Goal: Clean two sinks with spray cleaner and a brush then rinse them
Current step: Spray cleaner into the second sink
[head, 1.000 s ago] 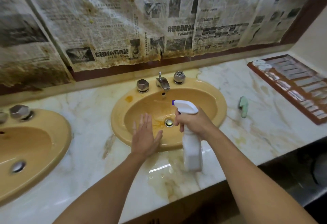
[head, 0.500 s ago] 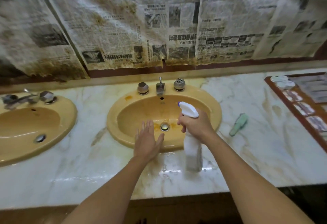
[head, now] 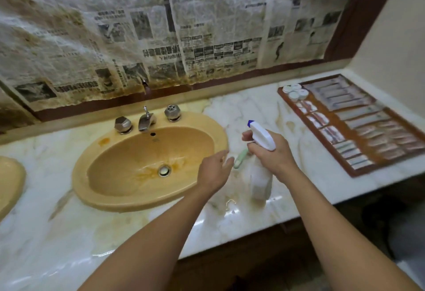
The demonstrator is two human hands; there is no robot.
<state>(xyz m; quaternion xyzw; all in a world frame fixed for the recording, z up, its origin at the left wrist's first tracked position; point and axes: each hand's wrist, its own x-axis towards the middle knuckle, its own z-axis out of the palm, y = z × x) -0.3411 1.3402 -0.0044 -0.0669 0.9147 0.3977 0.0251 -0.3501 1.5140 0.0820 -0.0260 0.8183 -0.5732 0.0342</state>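
Two hands busy: right hand (head: 273, 153) grips sprayer (head: 261, 182) at neck, upright over bench (head: 69, 233) right of sink (head: 96, 189), prob. to set it down. Left hand (head: 213, 171) open, fingers relaxed, beside brush (head: 240, 158) lying betw. sink and sprayer, likely next pickup

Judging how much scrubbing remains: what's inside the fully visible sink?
The sink holds a metal drain plug ringed by orange-brown stains, plus an overflow hole. The left hand covers its right rim.
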